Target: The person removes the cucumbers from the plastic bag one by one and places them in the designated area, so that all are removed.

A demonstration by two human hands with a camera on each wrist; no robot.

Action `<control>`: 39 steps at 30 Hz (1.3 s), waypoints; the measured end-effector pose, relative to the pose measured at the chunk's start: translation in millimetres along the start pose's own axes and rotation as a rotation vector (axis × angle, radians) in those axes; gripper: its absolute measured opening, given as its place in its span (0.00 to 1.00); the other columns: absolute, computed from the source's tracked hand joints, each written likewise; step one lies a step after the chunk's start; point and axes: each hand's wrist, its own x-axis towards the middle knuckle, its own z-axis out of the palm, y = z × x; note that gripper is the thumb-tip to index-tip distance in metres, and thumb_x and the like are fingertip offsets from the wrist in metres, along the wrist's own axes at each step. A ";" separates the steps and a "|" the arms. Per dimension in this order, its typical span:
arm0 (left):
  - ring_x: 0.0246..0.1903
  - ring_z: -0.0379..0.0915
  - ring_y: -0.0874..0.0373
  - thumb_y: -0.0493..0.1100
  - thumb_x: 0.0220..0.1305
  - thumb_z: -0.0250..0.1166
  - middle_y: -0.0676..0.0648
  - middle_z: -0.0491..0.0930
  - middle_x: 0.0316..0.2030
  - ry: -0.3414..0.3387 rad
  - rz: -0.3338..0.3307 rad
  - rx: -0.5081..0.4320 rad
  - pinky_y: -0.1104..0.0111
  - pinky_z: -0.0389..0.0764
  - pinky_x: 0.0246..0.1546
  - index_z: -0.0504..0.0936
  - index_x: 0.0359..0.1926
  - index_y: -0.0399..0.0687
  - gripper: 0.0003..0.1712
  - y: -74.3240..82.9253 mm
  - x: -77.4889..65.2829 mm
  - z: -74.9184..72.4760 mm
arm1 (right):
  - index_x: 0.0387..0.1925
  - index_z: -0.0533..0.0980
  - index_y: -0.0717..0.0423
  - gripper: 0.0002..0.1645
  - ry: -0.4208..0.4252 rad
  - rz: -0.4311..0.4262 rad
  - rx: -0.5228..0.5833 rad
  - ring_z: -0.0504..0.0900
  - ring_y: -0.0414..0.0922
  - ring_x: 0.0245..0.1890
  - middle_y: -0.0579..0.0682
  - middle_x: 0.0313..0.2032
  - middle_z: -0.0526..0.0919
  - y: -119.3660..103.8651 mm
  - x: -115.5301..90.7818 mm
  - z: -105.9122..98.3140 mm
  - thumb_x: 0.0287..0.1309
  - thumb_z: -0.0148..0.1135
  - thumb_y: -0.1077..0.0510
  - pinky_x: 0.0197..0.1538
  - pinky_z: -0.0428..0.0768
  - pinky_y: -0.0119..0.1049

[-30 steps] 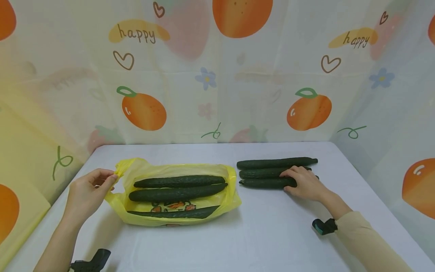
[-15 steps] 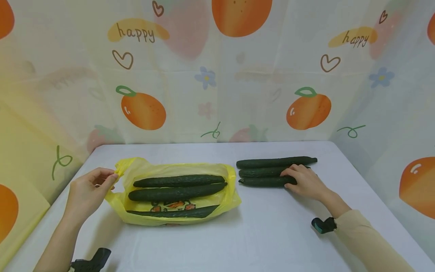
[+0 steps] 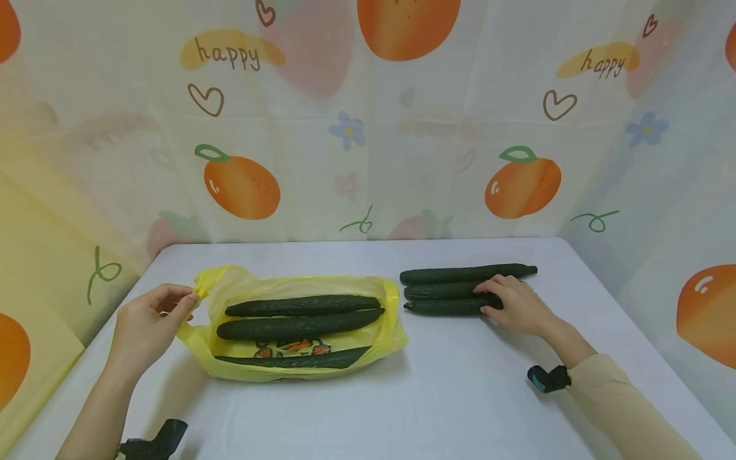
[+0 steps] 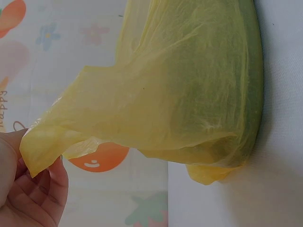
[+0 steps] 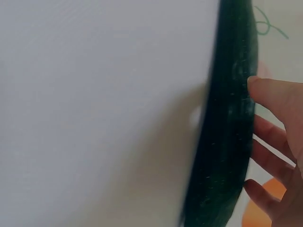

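My left hand [image 3: 149,326] pinches the gathered handle end of a thin yellow plastic bag [image 3: 198,351], stretching it up and to the left. In the left wrist view, the bag [image 4: 156,104] hangs between the fingers and the table. Three dark green cucumbers lie in its open mouth: a back one [image 3: 305,306], a middle one [image 3: 299,326] and a front one [image 3: 293,362]. To the right, my right hand [image 3: 517,305] grips the nearest cucumber [image 3: 443,308] of a row of three. The right wrist view shows the thumb and fingertips on this cucumber [image 5: 227,113].
Behind the gripped cucumber lie a second cucumber [image 3: 437,291] and a third [image 3: 466,275], side by side. A white cloth covers the table [image 3: 322,421]. A fruit-printed curtain [image 3: 391,160] stands at the back and both sides.
My right hand has shifted very slightly toward the back on the cucumber. The left hand and the bag hold their place.
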 end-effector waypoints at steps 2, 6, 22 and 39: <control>0.18 0.71 0.79 0.41 0.59 0.64 0.71 0.75 0.21 0.000 -0.001 -0.001 0.79 0.69 0.15 0.81 0.35 0.44 0.06 0.2 -0.1 0.1 | 0.44 0.77 0.56 0.19 0.007 -0.007 0.014 0.76 0.52 0.42 0.51 0.41 0.79 -0.5 1.2 -1.6 0.48 0.68 0.59 0.45 0.74 0.51; 0.19 0.71 0.78 0.42 0.59 0.64 0.70 0.75 0.21 -0.005 -0.006 0.003 0.78 0.69 0.15 0.81 0.35 0.44 0.06 -0.5 -0.5 0.1 | 0.46 0.76 0.57 0.20 0.018 -0.008 0.045 0.76 0.52 0.44 0.51 0.43 0.79 -2.9 4.6 -5.4 0.49 0.68 0.59 0.47 0.75 0.50; 0.19 0.72 0.78 0.44 0.59 0.63 0.70 0.75 0.22 -0.004 -0.027 0.007 0.78 0.69 0.15 0.81 0.36 0.45 0.07 -2.8 -2.0 0.3 | 0.51 0.74 0.55 0.24 0.142 -0.069 0.125 0.77 0.52 0.47 0.54 0.46 0.79 -24.5 22.8 -28.1 0.49 0.68 0.59 0.48 0.76 0.50; 0.19 0.73 0.77 0.44 0.60 0.63 0.59 0.79 0.23 -0.001 -0.032 0.006 0.79 0.71 0.16 0.81 0.35 0.44 0.08 -2.9 -2.3 -0.5 | 0.54 0.72 0.54 0.27 0.169 -0.122 0.191 0.74 0.49 0.52 0.50 0.50 0.77 -80.7 50.9 -55.5 0.51 0.67 0.58 0.53 0.73 0.47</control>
